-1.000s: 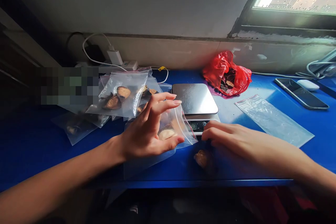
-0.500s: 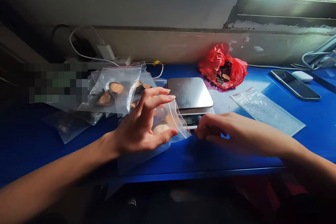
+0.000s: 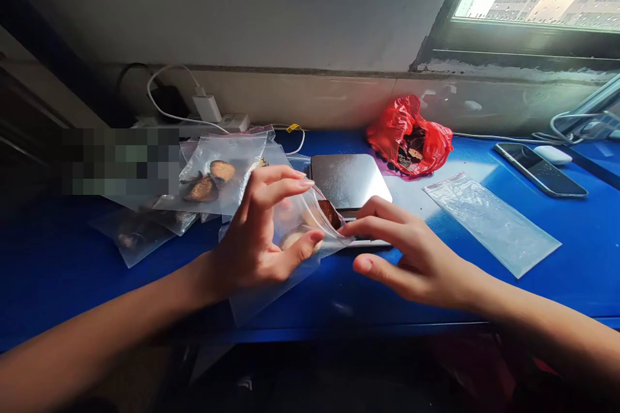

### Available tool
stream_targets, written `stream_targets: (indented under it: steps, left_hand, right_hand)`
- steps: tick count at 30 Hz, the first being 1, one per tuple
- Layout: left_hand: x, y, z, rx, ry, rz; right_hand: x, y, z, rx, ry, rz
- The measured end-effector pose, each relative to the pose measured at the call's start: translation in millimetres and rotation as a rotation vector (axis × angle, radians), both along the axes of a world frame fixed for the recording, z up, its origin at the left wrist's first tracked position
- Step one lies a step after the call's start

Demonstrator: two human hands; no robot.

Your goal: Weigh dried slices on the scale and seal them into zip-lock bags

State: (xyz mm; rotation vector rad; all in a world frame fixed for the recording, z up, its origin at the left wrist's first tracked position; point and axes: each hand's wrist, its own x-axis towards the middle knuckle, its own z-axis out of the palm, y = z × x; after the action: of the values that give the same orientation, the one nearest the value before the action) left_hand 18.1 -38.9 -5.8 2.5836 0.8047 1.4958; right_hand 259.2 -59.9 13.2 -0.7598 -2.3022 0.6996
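My left hand (image 3: 271, 226) grips a clear zip-lock bag (image 3: 310, 255) between the thumb and the fingers. Pale dried slices show through its plastic. The bag's mouth is parted toward the right, with a dark brown dried slice (image 3: 329, 211) just inside it. My right hand (image 3: 407, 248) has its thumb and fingers apart, and a fingertip touches the mouth's near edge. Behind the bag stands a kitchen scale (image 3: 351, 174) with a bare metal plate; hands and bag partly cover its display.
Filled zip-lock bags (image 3: 213, 184) lie piled at the left. A red plastic bag (image 3: 436, 145) of dried pieces stands behind the scale's right side. An unfilled zip-lock bag (image 3: 494, 226) lies right, near a phone (image 3: 542, 169) and a white case (image 3: 553, 155). Cables run along the wall.
My right hand has spread its fingers and moved onto the bag's mouth. A brown slice now shows in that opening. My left hand keeps its hold; the whole view has shifted slightly.
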Motion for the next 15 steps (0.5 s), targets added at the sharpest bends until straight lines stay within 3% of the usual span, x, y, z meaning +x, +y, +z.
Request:
stream_targets:
  steps: [3, 5, 8, 11, 13, 15]
  left_hand:
    - [4.1, -4.9, 3.3, 0.033, -0.175, 0.0]
    - [4.7, -9.1, 8.7, -0.046, -0.277, -0.04]
    - [-0.2, -12.1, 20.7, -0.479, -0.274, -0.142]
    - [-4.6, -10.5, 31.9, -0.929, -0.053, -0.229]
    - [-1.9, -10.2, 35.8, -1.027, -0.021, -0.232]
    - [4.6, -11.8, 36.5, -1.025, -0.117, -0.251]
  right_hand:
    - [-0.8, -0.9, 1.0, 0.037, 0.029, -0.023]
    - [0.8, -2.1, 4.4, 0.053, 0.102, -0.066]
    - [5.8, -5.5, 11.5, 0.147, 0.203, -0.191]
    - [7.9, -9.8, 14.7, 0.172, 0.23, -0.219]
    - [7.1, -12.0, 13.9, 0.174, 0.248, -0.223]
    - [6.4, -12.6, 11.9, 0.205, 0.292, -0.256]
